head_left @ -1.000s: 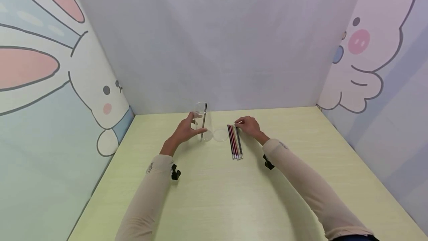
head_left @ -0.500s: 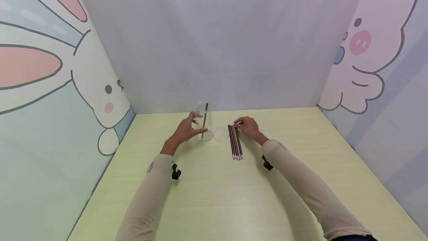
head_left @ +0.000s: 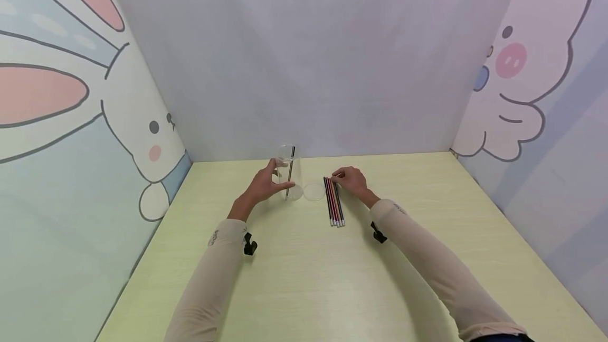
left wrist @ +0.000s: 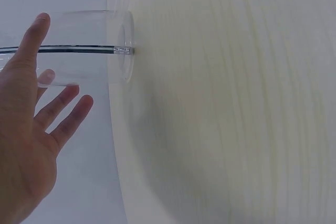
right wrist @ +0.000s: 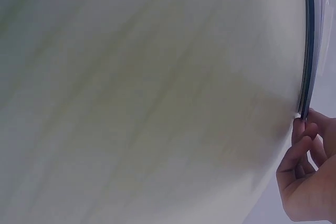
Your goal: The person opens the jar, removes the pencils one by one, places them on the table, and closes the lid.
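Observation:
A tall clear cup (head_left: 297, 172) stands upright on the table, with one dark pencil (head_left: 290, 169) leaning inside it, its silver-and-white end (left wrist: 124, 50) at the bottom. My left hand (head_left: 263, 183) holds the cup between thumb and fingers from the left. To the right, several pencils (head_left: 334, 207) lie side by side, their silver-and-white ends towards me. With thumb and fingertips my right hand (head_left: 351, 179) pinches the far end of the rightmost dark pencil (right wrist: 311, 51); its tip is hidden by the fingers.
Between cup and pencils lies a clear round disc (head_left: 314, 192), flat on the pale wooden table (head_left: 304, 278). A grey wall (head_left: 380, 94) rises just behind, and cartoon-printed side walls (head_left: 119, 173) flank the table.
My right hand has shifted very slightly left and towards me, closer in on the pencil ends. The left hand and the cup stay in place.

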